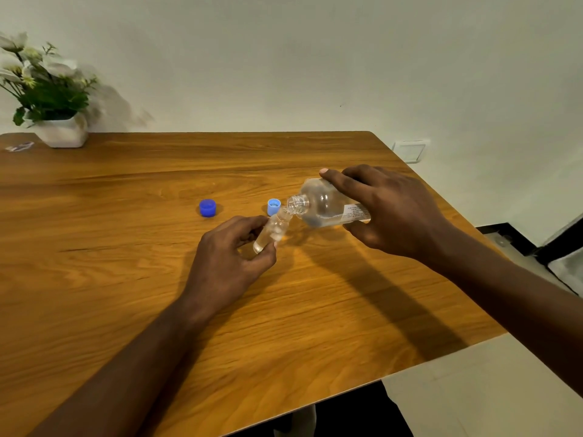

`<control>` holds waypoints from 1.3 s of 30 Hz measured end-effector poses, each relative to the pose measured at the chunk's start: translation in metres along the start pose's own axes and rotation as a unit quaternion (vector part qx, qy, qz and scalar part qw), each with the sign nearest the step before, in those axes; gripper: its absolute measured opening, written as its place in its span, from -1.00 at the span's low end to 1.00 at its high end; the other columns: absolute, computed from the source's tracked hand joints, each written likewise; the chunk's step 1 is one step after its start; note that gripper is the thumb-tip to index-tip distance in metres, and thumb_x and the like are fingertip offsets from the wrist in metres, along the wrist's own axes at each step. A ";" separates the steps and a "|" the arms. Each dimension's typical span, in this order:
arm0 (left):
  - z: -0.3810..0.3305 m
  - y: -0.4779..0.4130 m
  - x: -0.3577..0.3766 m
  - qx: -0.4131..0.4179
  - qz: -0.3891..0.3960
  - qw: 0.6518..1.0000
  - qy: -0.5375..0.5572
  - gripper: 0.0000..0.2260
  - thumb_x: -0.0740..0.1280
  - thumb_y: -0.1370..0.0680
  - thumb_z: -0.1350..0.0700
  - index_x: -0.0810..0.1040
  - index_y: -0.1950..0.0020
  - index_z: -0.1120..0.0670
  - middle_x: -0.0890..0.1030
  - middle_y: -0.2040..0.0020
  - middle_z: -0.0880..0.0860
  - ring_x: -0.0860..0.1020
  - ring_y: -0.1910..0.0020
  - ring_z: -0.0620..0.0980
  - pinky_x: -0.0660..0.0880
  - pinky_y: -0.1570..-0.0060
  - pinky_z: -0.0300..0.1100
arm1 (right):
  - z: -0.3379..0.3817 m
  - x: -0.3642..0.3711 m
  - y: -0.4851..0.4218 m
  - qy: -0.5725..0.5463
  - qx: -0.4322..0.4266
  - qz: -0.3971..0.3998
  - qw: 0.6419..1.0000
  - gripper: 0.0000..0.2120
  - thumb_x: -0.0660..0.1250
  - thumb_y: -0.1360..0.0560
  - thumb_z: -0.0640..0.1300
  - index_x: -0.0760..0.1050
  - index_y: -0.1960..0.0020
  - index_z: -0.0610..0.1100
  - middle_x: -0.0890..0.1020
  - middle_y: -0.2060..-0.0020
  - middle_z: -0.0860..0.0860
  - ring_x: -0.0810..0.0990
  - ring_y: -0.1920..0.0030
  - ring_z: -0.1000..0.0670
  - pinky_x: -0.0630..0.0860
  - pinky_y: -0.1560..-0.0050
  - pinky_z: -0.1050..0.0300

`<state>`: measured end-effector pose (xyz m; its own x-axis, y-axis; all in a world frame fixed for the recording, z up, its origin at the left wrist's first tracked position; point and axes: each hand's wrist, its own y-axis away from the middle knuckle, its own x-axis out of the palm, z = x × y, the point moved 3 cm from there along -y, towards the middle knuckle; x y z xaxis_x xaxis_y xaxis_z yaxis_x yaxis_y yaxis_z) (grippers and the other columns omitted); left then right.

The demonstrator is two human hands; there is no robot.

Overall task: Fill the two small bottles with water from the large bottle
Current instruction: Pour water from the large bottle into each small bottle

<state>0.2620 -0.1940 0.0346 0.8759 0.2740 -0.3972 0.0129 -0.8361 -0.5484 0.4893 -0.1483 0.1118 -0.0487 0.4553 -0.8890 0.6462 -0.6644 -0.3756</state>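
My right hand (pixel 388 209) grips the large clear bottle (pixel 318 203), tipped on its side with its open threaded neck pointing left and down. Some water lies in its lower side. My left hand (pixel 230 260) pinches a small clear bottle (pixel 273 231), tilted so its mouth sits just under the large bottle's neck. The small bottle holds some water. Only one small bottle is in view.
A dark blue cap (pixel 207 207) and a light blue cap (pixel 273 206) lie on the wooden table (pixel 126 279) behind my hands. A white pot of flowers (pixel 60 127) stands at the back left corner. The table's right edge runs close to my right forearm.
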 end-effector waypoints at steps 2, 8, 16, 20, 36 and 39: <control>0.000 0.000 0.000 0.001 0.001 1.000 0.001 -0.69 0.43 -0.38 0.08 0.62 -0.12 0.03 0.62 0.07 -0.15 0.60 0.08 -0.23 0.55 0.01 -0.24 | 0.000 0.000 0.000 0.002 0.000 0.002 1.000 -0.25 0.47 -0.39 0.00 0.25 -0.50 0.01 0.57 -0.20 -0.08 0.58 -0.12 -0.14 0.58 0.15 -0.01; -0.001 0.000 -0.001 0.000 0.003 1.000 0.001 -0.69 0.43 -0.38 0.10 0.62 -0.12 0.03 0.62 0.07 -0.13 0.59 0.07 -0.24 0.55 0.01 -0.27 | 0.000 0.000 0.000 0.003 0.000 0.003 1.000 -0.25 0.47 -0.39 0.00 0.25 -0.50 0.01 0.57 -0.19 -0.07 0.58 -0.10 -0.14 0.57 0.16 0.01; 0.000 0.001 0.000 -0.006 0.006 1.000 0.001 -0.64 0.37 -0.38 -0.03 0.62 -0.13 0.04 0.64 0.06 -0.09 0.61 0.08 -0.16 0.57 0.02 -0.11 | 0.000 0.000 0.000 0.013 0.002 0.000 1.000 -0.24 0.49 -0.38 0.01 0.25 -0.50 0.02 0.57 -0.19 -0.06 0.58 -0.09 -0.13 0.54 0.19 0.03; -0.001 0.001 0.000 -0.004 0.008 1.000 -0.001 -0.65 0.38 -0.38 -0.01 0.62 -0.14 0.05 0.64 0.06 -0.08 0.61 0.08 -0.17 0.57 0.02 -0.12 | 0.000 0.000 -0.001 0.008 0.000 0.001 1.000 -0.25 0.48 -0.39 0.01 0.25 -0.50 0.01 0.57 -0.20 -0.07 0.58 -0.10 -0.13 0.53 0.16 0.04; 0.000 -0.001 0.000 -0.002 0.007 1.000 -0.012 -0.68 0.43 -0.37 0.08 0.62 -0.12 0.05 0.64 0.06 -0.09 0.60 0.09 -0.20 0.56 0.03 -0.20 | 0.001 -0.002 -0.001 0.007 -0.004 -0.003 1.000 -0.25 0.49 -0.39 0.00 0.26 -0.50 0.00 0.58 -0.19 -0.07 0.59 -0.09 -0.13 0.54 0.18 0.04; 0.000 -0.001 -0.001 -0.004 0.008 1.000 -0.007 -0.66 0.40 -0.37 0.02 0.62 -0.12 0.04 0.64 0.06 -0.09 0.61 0.09 -0.20 0.57 0.02 -0.17 | 0.001 -0.002 -0.002 0.007 -0.004 0.001 1.000 -0.23 0.49 -0.38 -0.01 0.24 -0.50 0.01 0.57 -0.19 -0.07 0.58 -0.10 -0.13 0.55 0.18 0.02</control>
<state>0.2608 -0.1932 0.0356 0.8693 0.2671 -0.4159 0.0028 -0.8440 -0.5363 0.4876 -0.1482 0.1143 -0.0367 0.4632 -0.8855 0.6520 -0.6604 -0.3725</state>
